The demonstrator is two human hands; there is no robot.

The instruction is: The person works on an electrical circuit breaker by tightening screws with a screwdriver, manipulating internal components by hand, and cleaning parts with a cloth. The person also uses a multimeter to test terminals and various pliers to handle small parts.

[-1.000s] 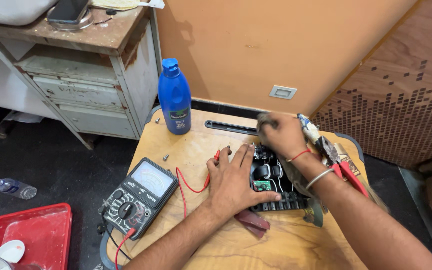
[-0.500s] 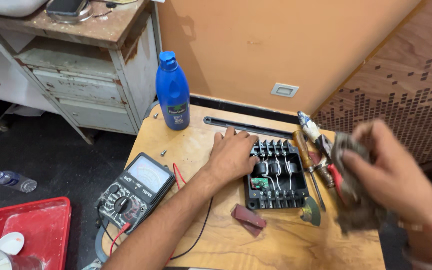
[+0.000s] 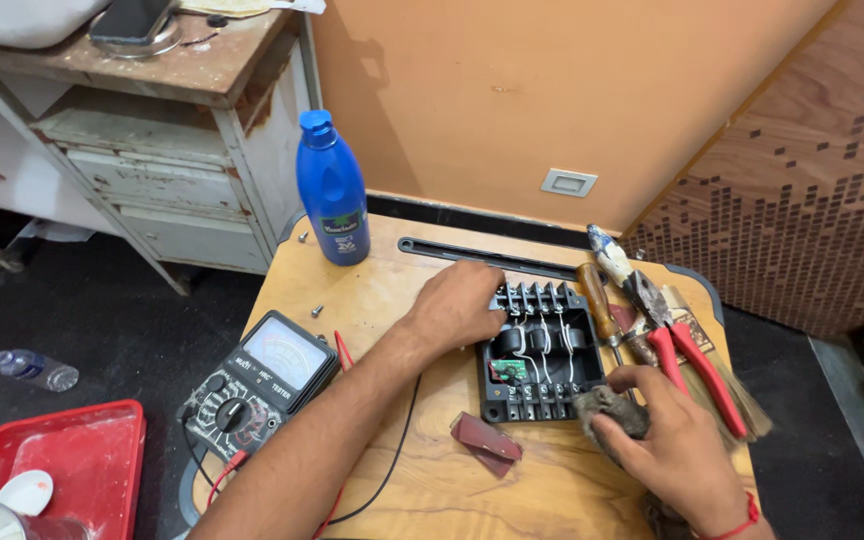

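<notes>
Head view: wooden table (image 3: 392,480) is carrying the black terminal block (image 3: 540,352) at its centre; left hand (image 3: 457,305) is lying flat, open, against its left edge; right hand (image 3: 677,445) is closing around a grey rag (image 3: 607,410) at its near corner.

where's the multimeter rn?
Head view: the black analog multimeter lies at the left edge of the wooden table, just left of the left forearm, below the blue bottle, with its red and black leads trailing toward the near edge.
</notes>
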